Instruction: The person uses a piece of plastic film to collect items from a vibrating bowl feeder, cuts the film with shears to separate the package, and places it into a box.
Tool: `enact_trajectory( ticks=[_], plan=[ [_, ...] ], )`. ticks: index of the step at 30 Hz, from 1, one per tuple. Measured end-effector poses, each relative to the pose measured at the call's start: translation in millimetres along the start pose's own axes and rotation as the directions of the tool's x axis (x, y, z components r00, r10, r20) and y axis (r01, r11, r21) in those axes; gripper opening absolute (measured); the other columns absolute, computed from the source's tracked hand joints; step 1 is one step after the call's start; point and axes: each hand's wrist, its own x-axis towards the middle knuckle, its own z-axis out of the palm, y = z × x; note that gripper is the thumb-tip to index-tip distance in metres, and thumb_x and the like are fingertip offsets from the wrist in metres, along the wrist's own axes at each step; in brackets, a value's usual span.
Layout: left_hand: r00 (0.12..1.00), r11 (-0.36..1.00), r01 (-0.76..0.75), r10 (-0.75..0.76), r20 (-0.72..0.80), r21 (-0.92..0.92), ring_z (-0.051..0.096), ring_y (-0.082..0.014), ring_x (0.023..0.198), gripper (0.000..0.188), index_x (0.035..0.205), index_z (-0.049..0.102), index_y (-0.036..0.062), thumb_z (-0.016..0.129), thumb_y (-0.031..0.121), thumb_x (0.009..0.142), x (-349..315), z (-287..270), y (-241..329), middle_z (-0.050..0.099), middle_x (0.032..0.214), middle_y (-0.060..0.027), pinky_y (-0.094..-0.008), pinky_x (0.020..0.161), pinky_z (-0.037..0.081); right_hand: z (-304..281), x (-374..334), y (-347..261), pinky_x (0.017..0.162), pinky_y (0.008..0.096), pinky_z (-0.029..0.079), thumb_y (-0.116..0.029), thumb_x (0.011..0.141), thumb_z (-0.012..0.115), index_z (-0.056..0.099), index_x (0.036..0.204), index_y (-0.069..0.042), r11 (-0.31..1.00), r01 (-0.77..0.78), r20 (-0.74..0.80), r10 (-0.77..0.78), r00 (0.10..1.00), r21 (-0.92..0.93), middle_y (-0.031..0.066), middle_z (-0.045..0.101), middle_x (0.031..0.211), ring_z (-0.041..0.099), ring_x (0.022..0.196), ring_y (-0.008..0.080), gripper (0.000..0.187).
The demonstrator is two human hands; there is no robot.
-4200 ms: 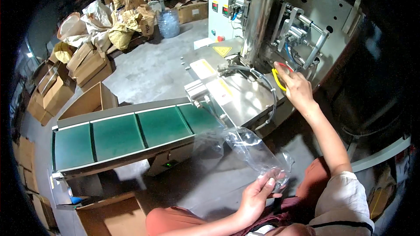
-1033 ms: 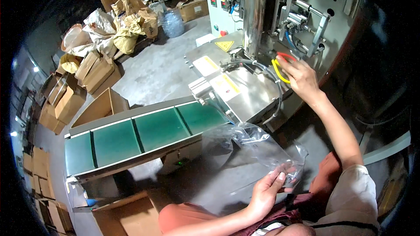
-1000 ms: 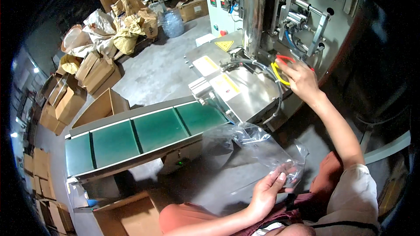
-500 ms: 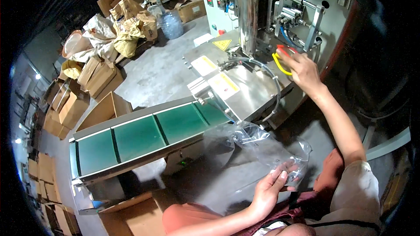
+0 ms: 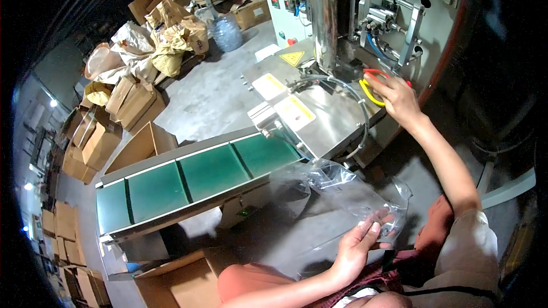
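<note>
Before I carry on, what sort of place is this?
Probably a packing workshop or factory floor: a green ribbed conveyor belt runs alongside a silver, flat-topped metal machine, and several open brown cardboard boxes stand beyond the belt.

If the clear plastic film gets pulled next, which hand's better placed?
Left, likely: the left hand holds the clear plastic film; the right hand holds a red-and-yellow tool near the grey metal machine.

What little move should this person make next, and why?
Perhaps ease the right hand back from the machine: it holds a red-and-yellow item near the metal tube, while the left hand grips clear plastic.
</note>
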Motion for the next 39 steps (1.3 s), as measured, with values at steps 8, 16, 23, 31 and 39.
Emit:
enact_trajectory(
  ticks=[8,16,23,31,39],
  plan=[
    [1.000,1.000,-0.004,0.004,0.008,0.010,0.054,-0.0229,0.118,0.050,0.145,0.030,-0.0004,0.039,0.027,0.104,1.2,0.0,-0.3,0.046,0.141,-0.0136,-0.0321,0.092,0.049,-2.6,3.7,-3.3,0.081,0.0407,0.050,0.003,0.078,0.053,0.058,0.131,-0.020,0.999,0.030,-0.068,-0.029,0.997,0.014,0.0135,0.063,0.094,0.060,0.088,0.0323,0.058],
    [1.000,1.000,-0.008,0.008,-0.002,0.015,0.056,-0.0223,0.117,0.048,0.144,0.032,0.0008,0.039,0.025,0.104,2.2,2.8,-2.0,0.049,0.139,-0.0118,-0.0326,0.092,0.049,3.9,11.0,-7.1,0.078,0.0424,0.049,0.002,0.079,0.053,0.061,0.128,-0.019,0.998,0.047,-0.084,-0.043,0.996,0.041,0.0133,0.062,0.087,0.059,0.081,0.0325,0.054],
    [1.000,1.000,-0.014,0.014,0.020,0.017,0.056,-0.0209,0.116,0.047,0.143,0.034,0.0013,0.038,0.027,0.104,2.9,2.5,-4.6,0.050,0.138,-0.0107,-0.0318,0.092,0.048,-3.8,19.2,-24.1,0.074,0.0412,0.050,-0.005,0.078,0.061,0.065,0.121,-0.015,0.992,0.121,-0.086,-0.123,0.989,-0.025,0.0135,0.063,0.081,0.061,0.081,0.0308,0.044],
    [0.999,0.999,-0.007,0.006,0.039,0.035,0.055,-0.0202,0.117,0.045,0.142,0.035,0.0033,0.035,0.028,0.104,2.4,-1.1,-1.0,0.050,0.138,-0.0094,-0.0328,0.093,0.047,-14.9,26.2,-30.7,0.069,0.0422,0.051,-0.007,0.079,0.065,0.068,0.112,-0.011,0.993,0.110,-0.049,-0.112,0.993,-0.044,0.0141,0.063,0.076,0.063,0.075,0.0315,0.033],
    [0.999,1.000,-0.006,0.006,0.031,0.002,0.055,-0.0197,0.116,0.044,0.142,0.036,0.0041,0.038,0.026,0.104,-0.8,-6.4,-1.9,0.050,0.138,-0.0092,-0.0324,0.093,0.047,-21.1,39.1,-42.3,0.068,0.0423,0.051,-0.017,0.082,0.063,0.067,0.112,-0.012,0.997,0.079,0.077,-0.078,0.994,-0.005,0.0138,0.063,0.074,0.063,0.072,0.0314,0.031]
  ],
)
